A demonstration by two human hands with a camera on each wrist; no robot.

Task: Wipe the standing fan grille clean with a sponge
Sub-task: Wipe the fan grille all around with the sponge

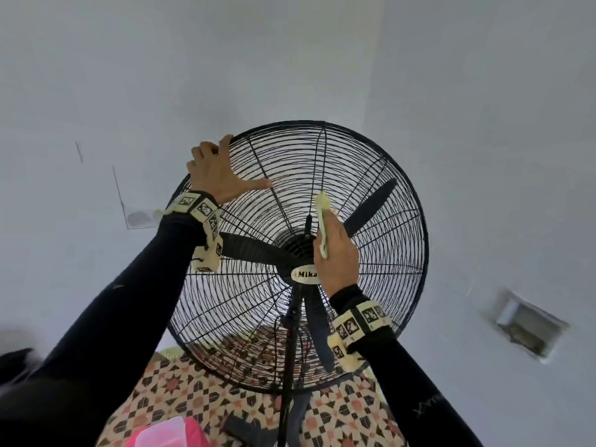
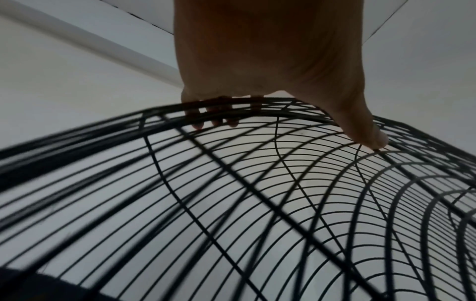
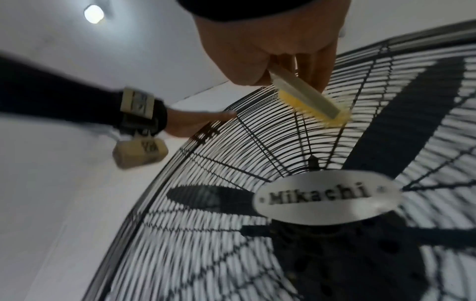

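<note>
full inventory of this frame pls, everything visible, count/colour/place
fan grille: 1, black wire, centre, on a stand
fan blades: 3 visible, dark, behind the grille
badge: 1, white oval, "Mikachi", grille centre
sponge: 1, yellow with pale backing, against the upper grille
floor tiles: patterned orange, black and cream, below the fan
pink container: 1, bottom edge
wall recess: 1, right wall
ceiling light: 1, white
wrist bands: 2, cream with markers
left hand: grips the grille's upper-left rim
right hand: holds the sponge

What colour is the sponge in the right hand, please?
Yellow sponge, best seen in the right wrist view.
</note>
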